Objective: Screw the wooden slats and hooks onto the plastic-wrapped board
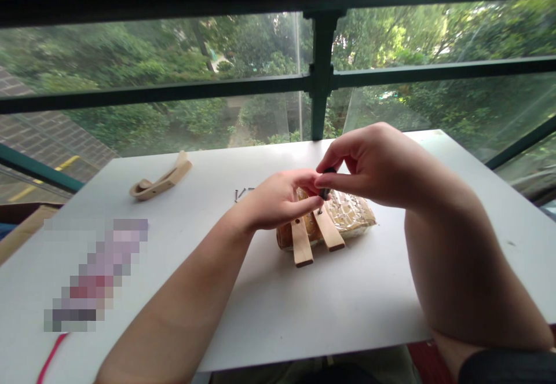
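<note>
Dark sleeve cloth [508, 366] lies nearest the camera, at the lower right, with the right forearm reaching forward from it over the white desk [260, 320]. At the far end of that arm the right grip [373, 161] pinches a short, dark-handled tool [328, 173], probably a screwdriver, between thumb and fingers. The left grip [282, 198] meets it from the other side, thumb and fingers gathered at the tool's lower end; whether they squeeze the tool or merely steady something under it, I cannot tell.

Below the fingers, a thin metal shank stands at the hole of the right wooden piece [330, 234]. The left wooden piece [302, 245] lies beside it, its own hole bare. Both rest on a wrapped block [354, 213], their near ends jutting past its edge.

The wood looks light, stiff and hard to break, best held by those overhanging ends. The block's glossy wrap may be slippery and could crinkle; its sides seem a surer hold. The tool looks light and rigid, suited to a fingertip pinch on the handle. The loose screws [242, 193] near the left wrist look small and likely to roll; a curved wooden piece [160, 184] lies well apart.
</note>
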Motion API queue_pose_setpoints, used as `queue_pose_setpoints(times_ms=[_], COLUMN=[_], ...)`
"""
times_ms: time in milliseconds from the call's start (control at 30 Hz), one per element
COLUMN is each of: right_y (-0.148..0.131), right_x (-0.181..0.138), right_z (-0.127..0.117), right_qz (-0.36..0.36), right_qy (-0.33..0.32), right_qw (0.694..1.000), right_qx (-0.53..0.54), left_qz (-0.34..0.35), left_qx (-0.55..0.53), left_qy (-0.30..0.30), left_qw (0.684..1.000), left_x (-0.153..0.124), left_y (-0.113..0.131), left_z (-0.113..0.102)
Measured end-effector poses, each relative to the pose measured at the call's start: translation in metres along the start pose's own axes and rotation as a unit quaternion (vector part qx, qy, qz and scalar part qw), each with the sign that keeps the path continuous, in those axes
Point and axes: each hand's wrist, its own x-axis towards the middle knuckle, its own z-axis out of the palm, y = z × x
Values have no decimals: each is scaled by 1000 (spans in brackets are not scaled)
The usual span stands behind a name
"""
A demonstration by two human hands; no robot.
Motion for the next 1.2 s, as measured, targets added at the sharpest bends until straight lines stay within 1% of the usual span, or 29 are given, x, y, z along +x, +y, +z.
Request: queue_pose_setpoints(times_ms=[100, 200, 300, 433, 633, 800, 900, 1000, 1100, 1200], right_y=[-1, -2, -4, -8, -9, -8, -10, -10, -10, -14], right_x=[1, 2, 3, 4, 4, 3, 1, -1, -4, -10], right_z=[2, 4, 6, 8, 12, 16, 19, 26, 32, 37], right_qz=[22, 34, 39, 40, 60, 94, 118, 134, 140, 135], right_qy=[6, 11, 15, 15, 5, 9, 32, 71, 137, 146], right_qw=[1000, 999, 999, 999, 998, 995, 992, 988, 980, 980], right_qx=[6, 8, 7, 8, 25, 16, 10, 1, 22, 25], left_qz=[-13, -11, -8, -12, -18, 4, 18, 19, 11, 20], left_qx=[-14, -3, 14, 22, -34, -67, -55, -25, -13, 8], left_qy=[13, 15, 19, 42, 39, 24, 20, 32, 45, 49], left_qw=[1000, 1000, 1000, 999, 999, 997, 998, 999, 999, 999], left_x=[0, 1, 2, 1, -1, -1, -1, -2, -6, -12], left_y=[-3, -3, -1, 1, 0, -3, -4, -3, 0, 6], left_z=[1, 2, 1, 1, 3, 0, 0, 3, 9, 12])
